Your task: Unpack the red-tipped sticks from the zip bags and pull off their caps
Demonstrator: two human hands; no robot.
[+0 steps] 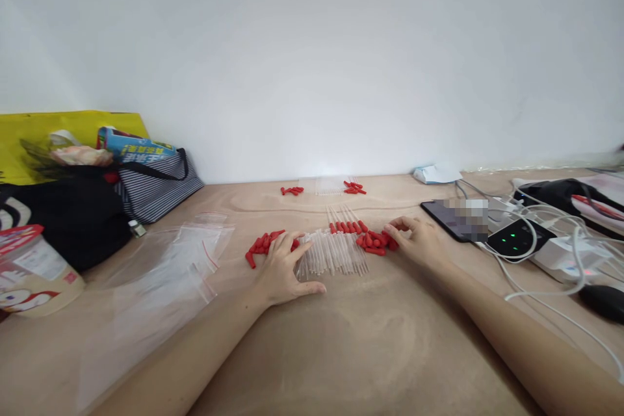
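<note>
A row of clear glass dropper tubes (pixel 331 253) lies side by side on the table between my hands. My left hand (pixel 286 266) rests at their left end, thumb and fingers spread, partly covering a heap of red rubber bulbs (pixel 263 242). At the right end, my right hand (pixel 414 237) has its fingers curled in a pinch at a second heap of red rubber bulbs (pixel 373 242); a bulb shows at the fingertips, partly hidden. Just behind the tubes, several droppers with red bulbs fitted (pixel 348 226) lie in a line, tips pointing to the wall.
Near the wall lie more glass tubes (pixel 330 186) with red bulbs on both sides. Clear zip bags (pixel 180 253) spread at left, beside a striped bag (pixel 156 185) and a drink cup (pixel 39 273). A phone (pixel 441 218), white cables (pixel 529 296) and a power strip (pixel 560 257) occupy the right.
</note>
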